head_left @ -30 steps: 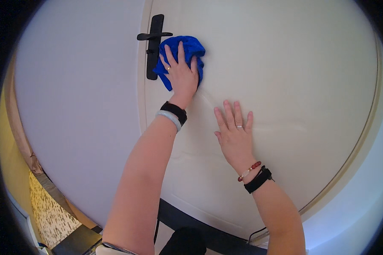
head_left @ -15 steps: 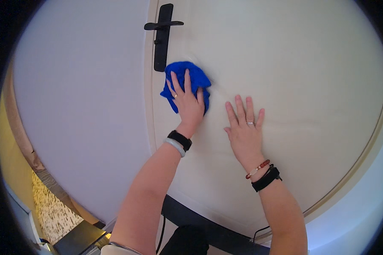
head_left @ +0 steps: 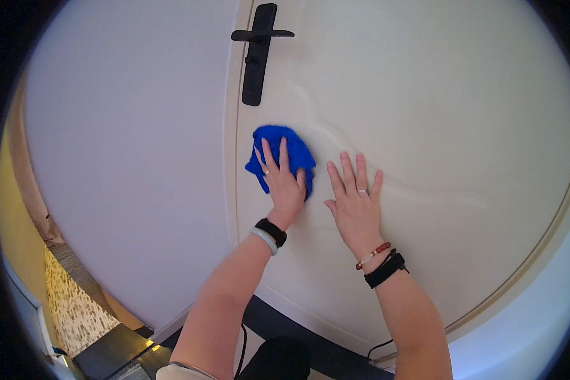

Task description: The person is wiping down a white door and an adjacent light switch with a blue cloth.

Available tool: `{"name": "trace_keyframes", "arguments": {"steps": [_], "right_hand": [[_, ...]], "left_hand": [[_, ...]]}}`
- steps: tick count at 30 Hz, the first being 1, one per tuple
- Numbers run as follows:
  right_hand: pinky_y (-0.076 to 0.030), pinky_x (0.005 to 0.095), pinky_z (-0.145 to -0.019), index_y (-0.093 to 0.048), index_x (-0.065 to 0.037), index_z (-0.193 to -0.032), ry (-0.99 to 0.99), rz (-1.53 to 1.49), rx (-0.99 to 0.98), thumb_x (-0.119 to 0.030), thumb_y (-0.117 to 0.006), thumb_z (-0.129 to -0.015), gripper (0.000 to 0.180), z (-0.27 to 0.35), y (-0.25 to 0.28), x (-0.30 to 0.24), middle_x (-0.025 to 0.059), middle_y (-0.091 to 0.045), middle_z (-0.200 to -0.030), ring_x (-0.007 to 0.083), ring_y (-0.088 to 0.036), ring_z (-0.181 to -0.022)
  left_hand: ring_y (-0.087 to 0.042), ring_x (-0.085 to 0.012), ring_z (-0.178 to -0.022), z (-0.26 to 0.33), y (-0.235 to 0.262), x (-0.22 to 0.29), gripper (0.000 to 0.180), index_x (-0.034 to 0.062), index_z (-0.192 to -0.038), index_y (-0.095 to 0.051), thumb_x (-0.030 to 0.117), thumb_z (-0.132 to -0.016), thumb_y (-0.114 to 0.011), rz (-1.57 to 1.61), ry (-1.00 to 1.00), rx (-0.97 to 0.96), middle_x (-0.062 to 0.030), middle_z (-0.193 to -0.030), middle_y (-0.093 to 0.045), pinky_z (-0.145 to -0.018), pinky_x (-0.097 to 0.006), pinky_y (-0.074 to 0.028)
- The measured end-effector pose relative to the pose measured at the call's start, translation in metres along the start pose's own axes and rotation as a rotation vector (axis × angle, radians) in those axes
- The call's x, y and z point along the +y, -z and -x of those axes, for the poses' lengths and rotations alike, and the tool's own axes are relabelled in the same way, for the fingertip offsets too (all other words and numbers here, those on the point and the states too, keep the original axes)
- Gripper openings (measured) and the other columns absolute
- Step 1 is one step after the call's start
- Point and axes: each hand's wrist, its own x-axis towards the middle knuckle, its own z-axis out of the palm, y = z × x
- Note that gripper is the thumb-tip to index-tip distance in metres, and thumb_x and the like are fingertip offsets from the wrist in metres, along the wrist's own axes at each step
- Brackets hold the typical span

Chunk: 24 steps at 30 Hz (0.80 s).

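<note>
My left hand [head_left: 285, 183] presses a crumpled blue cloth [head_left: 273, 136] against a cream-white door [head_left: 411, 95], just below the lock plate. Its fingers lie spread over the cloth, and the cloth bunches out around them and the thumb. To the right, my right hand [head_left: 357, 209] rests flat on the door's surface, fingers apart and holding nothing. The palm sides of both hands are hidden.
A black door handle [head_left: 263, 35] on a long plate sticks out above the cloth. A pale wall [head_left: 126, 139] stands left of the door. Along the bottom runs a dark floor strip [head_left: 297, 332], with a black cable [head_left: 242, 345] nearby.
My left hand and the cloth have slid down the door, away from the handle plate. My right hand has stayed flat on the door. The view has shifted slightly.
</note>
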Motion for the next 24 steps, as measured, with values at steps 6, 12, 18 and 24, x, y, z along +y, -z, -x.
{"name": "trace_keyframes", "arguments": {"steps": [6,12,18,24], "right_hand": [[-0.010,0.0551,-0.109,-0.028,-0.016,-0.143,-0.009,0.017,0.018,-0.036,-0.063,-0.079,0.075,0.000,-0.007,-0.003,0.0069,-0.017,-0.151,0.0279,-0.013,-0.139],[-0.013,0.0556,-0.108,-0.030,-0.015,-0.142,-0.051,-0.018,0.029,-0.034,-0.064,-0.079,0.074,-0.005,-0.004,-0.009,0.0077,-0.020,-0.150,0.0283,-0.014,-0.139],[-0.015,0.0560,-0.107,-0.033,-0.014,-0.140,-0.037,-0.082,0.056,-0.030,-0.066,-0.077,0.072,-0.006,0.003,-0.011,0.0082,-0.020,-0.150,0.0283,-0.016,-0.138],[-0.013,0.0552,-0.108,-0.031,-0.014,-0.141,-0.041,-0.118,0.010,-0.030,-0.066,-0.076,0.075,-0.004,0.004,-0.010,0.0062,-0.019,-0.150,0.0268,-0.015,-0.139]], "left_hand": [[-0.011,-0.0424,-0.136,-0.104,-0.005,0.023,0.059,0.0181,-0.138,-0.036,0.024,-0.084,-0.060,0.019,-0.093,0.109,-0.0132,-0.149,-0.015,-0.096,-0.068,-0.024],[-0.013,-0.0412,-0.136,-0.140,-0.008,0.028,0.055,0.0179,-0.137,-0.038,0.030,-0.086,-0.056,-0.030,-0.146,0.188,-0.0129,-0.149,-0.018,-0.099,-0.067,-0.019],[-0.011,-0.0415,-0.137,-0.098,-0.010,0.022,0.058,0.0175,-0.138,-0.036,0.023,-0.084,-0.057,0.059,-0.115,0.140,-0.0140,-0.149,-0.016,-0.099,-0.066,-0.020],[-0.012,-0.0452,-0.134,-0.038,-0.009,-0.004,0.064,0.0131,-0.139,-0.033,0.015,-0.081,-0.059,0.002,-0.056,0.072,-0.0193,-0.148,-0.013,-0.107,-0.053,-0.018]]}}
